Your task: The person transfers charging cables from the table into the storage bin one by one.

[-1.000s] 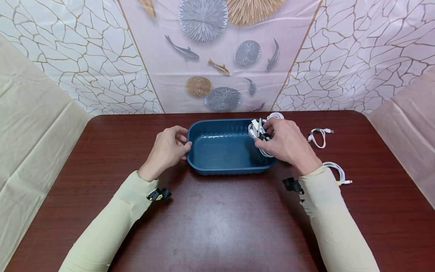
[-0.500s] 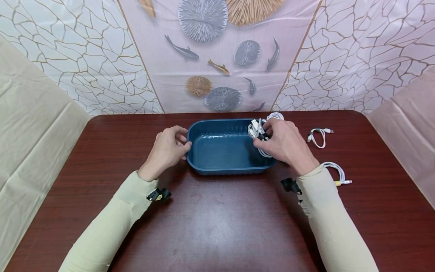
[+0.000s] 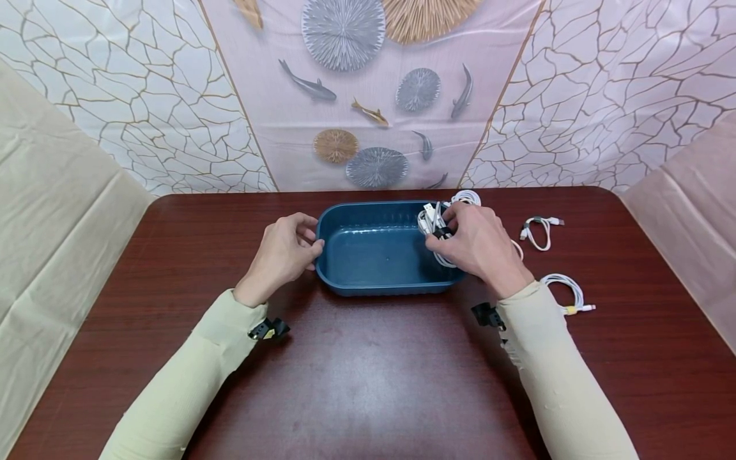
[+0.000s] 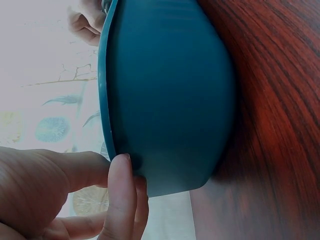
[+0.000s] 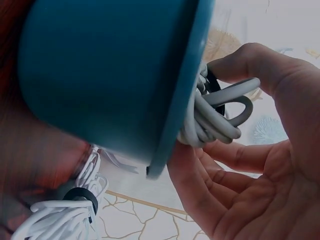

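A dark blue rectangular plastic bin (image 3: 391,291) stands toward the back of the table. At its left end my left hand (image 3: 284,252) pinches the rim, with thumb and fingers on either side of the edge; the left wrist view shows fingertips (image 4: 121,185) against the outer wall. My right hand (image 3: 483,246) holds a coiled white charging cable (image 3: 428,223) over the bin's right end. A black strap (image 3: 443,232) binds the coil, and a white USB plug (image 3: 429,211) points up. In the right wrist view the cable's loops (image 5: 215,120) stick out above the rim.
Another strapped white cable (image 3: 470,197) lies behind the bin's right corner. On the table to the right are a short white cable (image 3: 556,221), a larger white coil (image 3: 577,291) with a yellow band and part of a white loop (image 3: 519,249). A patterned cloth backdrop (image 3: 368,96) rises behind.
My right hand has shifted slightly left with the cable, and more of the white cables beside its wrist shows now. The left hand and the bin have not moved.
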Demonstrator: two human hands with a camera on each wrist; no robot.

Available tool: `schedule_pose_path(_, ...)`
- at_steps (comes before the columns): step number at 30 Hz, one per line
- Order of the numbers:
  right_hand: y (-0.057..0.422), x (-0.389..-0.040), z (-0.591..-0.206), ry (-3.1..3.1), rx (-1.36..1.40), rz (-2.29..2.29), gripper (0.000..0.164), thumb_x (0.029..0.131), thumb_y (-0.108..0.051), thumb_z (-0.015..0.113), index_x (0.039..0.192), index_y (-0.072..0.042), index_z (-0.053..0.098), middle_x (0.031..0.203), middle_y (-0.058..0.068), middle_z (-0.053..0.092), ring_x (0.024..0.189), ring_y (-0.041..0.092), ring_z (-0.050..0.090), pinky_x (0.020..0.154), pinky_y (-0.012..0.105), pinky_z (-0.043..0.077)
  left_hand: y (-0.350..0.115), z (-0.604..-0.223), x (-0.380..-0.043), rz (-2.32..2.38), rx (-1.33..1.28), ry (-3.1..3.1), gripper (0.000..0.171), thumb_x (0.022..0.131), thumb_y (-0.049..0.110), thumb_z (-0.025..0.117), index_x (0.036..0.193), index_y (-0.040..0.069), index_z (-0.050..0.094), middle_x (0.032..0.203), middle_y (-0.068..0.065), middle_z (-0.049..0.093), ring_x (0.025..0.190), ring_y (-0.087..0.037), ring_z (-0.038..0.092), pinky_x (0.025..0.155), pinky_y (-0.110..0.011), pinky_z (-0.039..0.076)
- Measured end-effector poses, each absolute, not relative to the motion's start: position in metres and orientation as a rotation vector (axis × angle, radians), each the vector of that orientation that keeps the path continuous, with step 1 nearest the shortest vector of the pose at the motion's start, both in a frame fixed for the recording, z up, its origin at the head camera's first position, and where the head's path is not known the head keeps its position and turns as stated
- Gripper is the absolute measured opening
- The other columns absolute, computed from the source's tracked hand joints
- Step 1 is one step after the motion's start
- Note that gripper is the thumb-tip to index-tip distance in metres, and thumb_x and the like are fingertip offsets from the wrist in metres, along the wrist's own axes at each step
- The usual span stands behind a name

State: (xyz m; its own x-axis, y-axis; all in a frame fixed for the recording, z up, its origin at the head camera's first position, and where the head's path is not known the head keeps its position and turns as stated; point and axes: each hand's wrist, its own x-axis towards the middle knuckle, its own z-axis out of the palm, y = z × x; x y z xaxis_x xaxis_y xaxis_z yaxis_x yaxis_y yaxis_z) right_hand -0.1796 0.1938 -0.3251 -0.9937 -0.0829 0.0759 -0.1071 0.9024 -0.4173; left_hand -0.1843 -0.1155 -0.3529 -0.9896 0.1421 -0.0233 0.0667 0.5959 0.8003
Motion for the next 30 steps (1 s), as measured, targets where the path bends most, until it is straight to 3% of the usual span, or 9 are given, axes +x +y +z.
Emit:
schedule_pose_path(6, 0.1919, -0.1806, -0.3274, -3.001, 0.139, 0.644, 0.043, 0.084, -0.037, 0.075, 0.110, -0.003, 0.070, 0.100, 0.015, 0.071, 0.092, 0.032, 0.065, 0.076, 0.049, 0.056, -0.1153, -0.3528, -0.1843, 1.373, 0.180, 2.725, 0.038, 0.094, 0.007, 0.068, 0.131, -0.002, 0.061, 0.103, -0.018, 0.067, 0.080, -0.022, 0.072, 0.061, -0.037, 0.066)
schedule_pose_path(15, 0.1894, -0.1810, -0.3306, -2.998, 0.135, 0.612, 0.044, 0.083, -0.037, 0.075, 0.109, -0.002, 0.069, 0.093, 0.014, 0.070, 0.084, 0.031, 0.063, 0.069, 0.047, 0.054, -0.1157, -0.3539, -0.1849, 1.349, 0.190, 2.741, 0.039, 0.094, 0.007, 0.068, 0.131, -0.002, 0.061, 0.102, -0.018, 0.067, 0.073, -0.019, 0.072, 0.056, -0.028, 0.064)
schedule_pose_path(30, 0.1845, -0.1804, -0.3339, -3.004, 0.102, 0.582, 0.045, 0.083, -0.039, 0.075, 0.110, -0.003, 0.069, 0.079, 0.010, 0.063, 0.076, 0.030, 0.059, 0.058, 0.042, 0.048, -0.1158, -0.3533, -0.1841, 1.375, 0.176, 2.721, 0.038, 0.094, 0.007, 0.068, 0.131, -0.002, 0.061, 0.103, -0.018, 0.067, 0.078, -0.021, 0.072, 0.059, -0.032, 0.065)
